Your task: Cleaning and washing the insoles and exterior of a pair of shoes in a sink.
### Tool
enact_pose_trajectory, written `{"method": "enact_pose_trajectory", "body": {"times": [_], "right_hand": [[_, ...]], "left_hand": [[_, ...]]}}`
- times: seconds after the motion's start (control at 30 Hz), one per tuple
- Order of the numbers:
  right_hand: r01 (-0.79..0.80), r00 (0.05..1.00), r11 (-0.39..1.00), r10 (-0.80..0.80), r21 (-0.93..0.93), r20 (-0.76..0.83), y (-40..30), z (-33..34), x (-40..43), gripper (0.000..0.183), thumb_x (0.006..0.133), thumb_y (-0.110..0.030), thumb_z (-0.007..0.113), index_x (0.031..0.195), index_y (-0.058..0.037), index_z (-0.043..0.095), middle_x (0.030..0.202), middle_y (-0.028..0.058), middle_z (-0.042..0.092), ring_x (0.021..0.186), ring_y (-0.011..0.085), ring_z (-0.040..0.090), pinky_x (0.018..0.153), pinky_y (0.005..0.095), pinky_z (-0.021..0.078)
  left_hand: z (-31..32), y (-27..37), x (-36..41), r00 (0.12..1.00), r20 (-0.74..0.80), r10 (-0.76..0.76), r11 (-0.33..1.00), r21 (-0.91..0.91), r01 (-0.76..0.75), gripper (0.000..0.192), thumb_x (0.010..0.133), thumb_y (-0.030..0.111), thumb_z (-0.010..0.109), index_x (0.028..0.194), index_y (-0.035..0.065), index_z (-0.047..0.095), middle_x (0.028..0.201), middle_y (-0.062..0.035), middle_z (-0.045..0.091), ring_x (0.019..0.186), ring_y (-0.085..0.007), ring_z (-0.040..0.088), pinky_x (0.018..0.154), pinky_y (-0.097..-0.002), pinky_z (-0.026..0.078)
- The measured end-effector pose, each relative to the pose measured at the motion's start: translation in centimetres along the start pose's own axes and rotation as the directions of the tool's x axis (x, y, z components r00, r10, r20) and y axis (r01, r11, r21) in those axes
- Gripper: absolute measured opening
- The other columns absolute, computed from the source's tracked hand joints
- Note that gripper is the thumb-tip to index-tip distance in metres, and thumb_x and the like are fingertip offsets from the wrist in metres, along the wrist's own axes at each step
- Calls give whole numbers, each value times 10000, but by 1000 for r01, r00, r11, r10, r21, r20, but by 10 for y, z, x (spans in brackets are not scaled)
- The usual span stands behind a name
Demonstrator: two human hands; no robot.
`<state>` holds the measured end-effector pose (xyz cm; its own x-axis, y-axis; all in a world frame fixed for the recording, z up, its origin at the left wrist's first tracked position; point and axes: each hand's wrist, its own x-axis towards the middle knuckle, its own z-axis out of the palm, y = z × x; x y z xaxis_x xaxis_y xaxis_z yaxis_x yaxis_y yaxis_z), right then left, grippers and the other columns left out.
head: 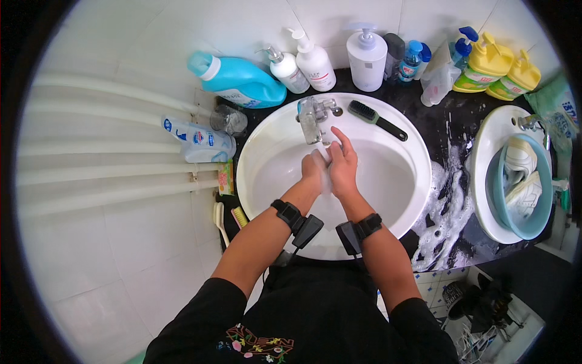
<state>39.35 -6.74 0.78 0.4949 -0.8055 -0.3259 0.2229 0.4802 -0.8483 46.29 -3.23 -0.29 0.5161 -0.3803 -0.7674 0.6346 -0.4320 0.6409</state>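
Water runs from the chrome faucet [311, 123] over both hands, above the white oval sink basin [386, 177]. My left hand [312, 169] is cupped under the stream, its fingers partly hidden by the water and the other hand. Close against it on the right, my right hand [343, 166] has its index finger raised, and no object shows in it. On the sink's back rim, right of the faucet, lies a black-and-green brush [377, 120] with its bristles up.
Bottles, among them a blue detergent bottle [245, 82] and a white pump bottle [366, 59], line the wall. Foam [445, 214] covers the black counter at right. A second sink [484, 150] holds a blue basin [502, 200] with white shoes [525, 195]. Pipes run along the left wall.
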Motion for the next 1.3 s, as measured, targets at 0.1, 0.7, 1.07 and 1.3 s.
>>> {"method": "enact_pose_trajectory", "body": {"times": [0.1, 0.7, 1.07, 1.3], "right_hand": [[-101, 995, 966, 103, 237, 3, -1, 4, 9, 308, 910, -117, 402, 1187, -54, 520, 701, -32, 434, 620, 63, 408, 551, 204, 361], [-342, 866, 575, 500, 743, 12, 42, -38, 1, 241, 914, -163, 401, 1081, 7, 434, 783, 93, 511, 781, 238, 535, 773, 398, 486], [-364, 912, 810, 410, 460, 1, 25, -53, -18, 373, 934, -349, 416, 1097, -33, 526, 1001, 72, 588, 899, 197, 568, 829, 329, 436], [-258, 946, 958, 277, 126, -170, 35, -63, -17, 282, 914, -262, 473, 1032, -11, 525, 917, 46, 563, 783, 130, 527, 702, 267, 420]], "left_hand": [[5, -3, 3, 951, -249, 186, 982, 22, -186, 311, 838, 253, 493, 807, -29, 621, 767, -181, 631, 717, -314, 617, 638, -420, 470], [-53, -21, -13, 918, 393, -51, 997, 72, 24, 352, 930, 405, 395, 1083, 112, 514, 865, -24, 575, 694, -125, 550, 591, -293, 436], [-46, -19, -17, 942, 308, 136, 910, 336, -242, 327, 887, 280, 516, 1118, 49, 513, 906, -68, 611, 685, -123, 565, 539, -268, 442], [-42, -19, -20, 906, 421, 49, 997, 39, -72, 354, 892, 229, 507, 1194, 49, 472, 1005, -50, 580, 873, -137, 559, 730, -279, 448]]}}
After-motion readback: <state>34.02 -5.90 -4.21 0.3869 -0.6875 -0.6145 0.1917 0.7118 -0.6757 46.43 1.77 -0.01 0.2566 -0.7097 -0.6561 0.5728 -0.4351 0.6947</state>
